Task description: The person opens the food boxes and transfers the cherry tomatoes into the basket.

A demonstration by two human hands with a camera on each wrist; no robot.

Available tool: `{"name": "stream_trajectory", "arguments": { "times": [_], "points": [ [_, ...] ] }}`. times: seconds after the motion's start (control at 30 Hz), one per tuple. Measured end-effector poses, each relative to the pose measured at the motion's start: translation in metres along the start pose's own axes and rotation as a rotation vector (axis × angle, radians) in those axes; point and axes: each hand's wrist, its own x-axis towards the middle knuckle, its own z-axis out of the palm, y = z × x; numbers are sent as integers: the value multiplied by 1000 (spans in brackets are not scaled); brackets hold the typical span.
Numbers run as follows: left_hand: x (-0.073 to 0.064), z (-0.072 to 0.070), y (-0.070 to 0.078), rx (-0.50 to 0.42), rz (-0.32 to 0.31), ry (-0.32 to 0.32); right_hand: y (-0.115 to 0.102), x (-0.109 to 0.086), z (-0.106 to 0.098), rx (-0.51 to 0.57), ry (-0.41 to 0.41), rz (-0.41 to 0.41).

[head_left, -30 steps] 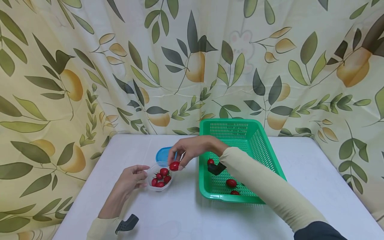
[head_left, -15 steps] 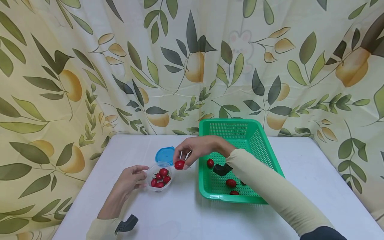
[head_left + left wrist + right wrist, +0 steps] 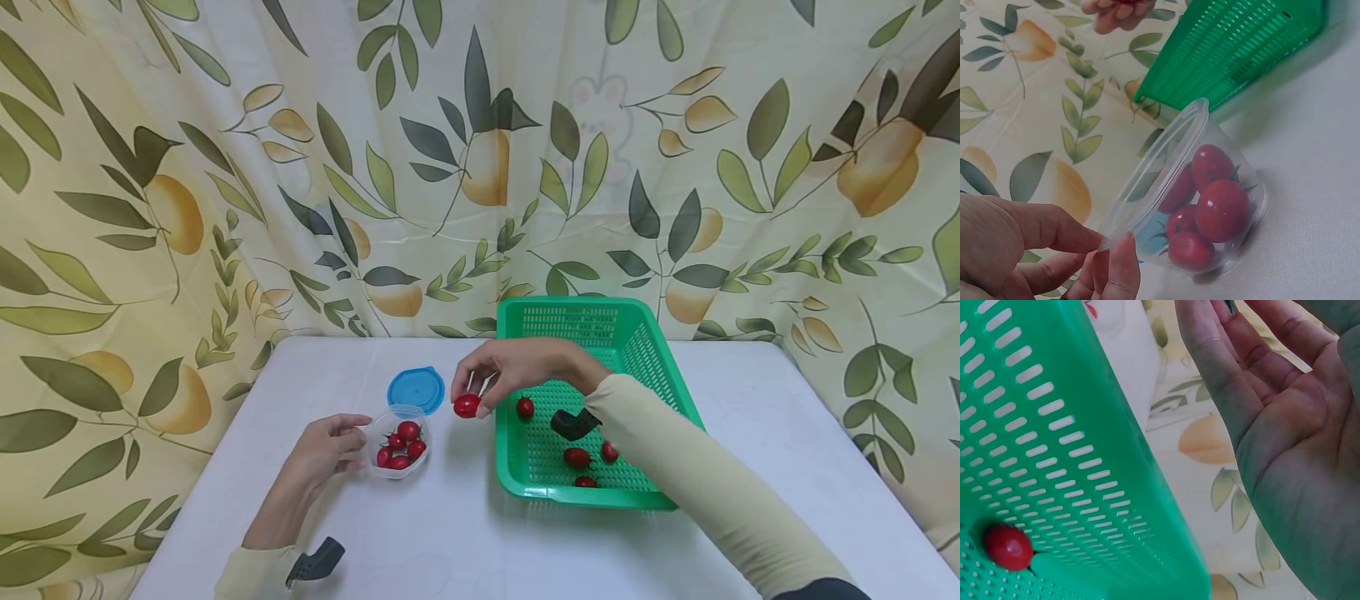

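My right hand point(image 3: 517, 367) pinches a red cherry tomato point(image 3: 467, 407) above the table, between the small container and the basket. In the right wrist view its palm point(image 3: 1297, 444) shows, but the tomato is mostly out of frame. My left hand point(image 3: 318, 458) grips the rim of a clear plastic container point(image 3: 1200, 115) between thumb and fingers. Several cherry tomatoes point(image 3: 1222, 210) with green stalks lie inside that container, which sits on the table. Just left of my right hand is the green plastic basket point(image 3: 513, 490), where several more tomatoes point(image 3: 577, 458) lie on the bottom.
A round blue lid point(image 3: 415, 390) lies flat on the white tabletop point(image 3: 450, 542) behind the container. A patterned curtain point(image 3: 480, 250) hangs along the table's back edge. My right forearm point(image 3: 697, 475) reaches over the basket's near right part.
My right hand has moved right, away from the container and toward the basket, still holding the tomato. The lid is now uncovered to view. My left hand and the container stay put.
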Motion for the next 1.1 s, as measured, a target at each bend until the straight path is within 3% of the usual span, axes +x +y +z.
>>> {"name": "stream_trajectory", "arguments": {
  "times": [0.5,0.8,1.1],
  "points": [
    [0,0,-1,-4,-3,1,12,-26,-8,-21,67,6],
    [2,1,-1,-1,-5,2,24,-46,-11,19,100,32],
    [1,1,0,4,-9,12,43,-62,-15,20,108,-6]
  ]
}}
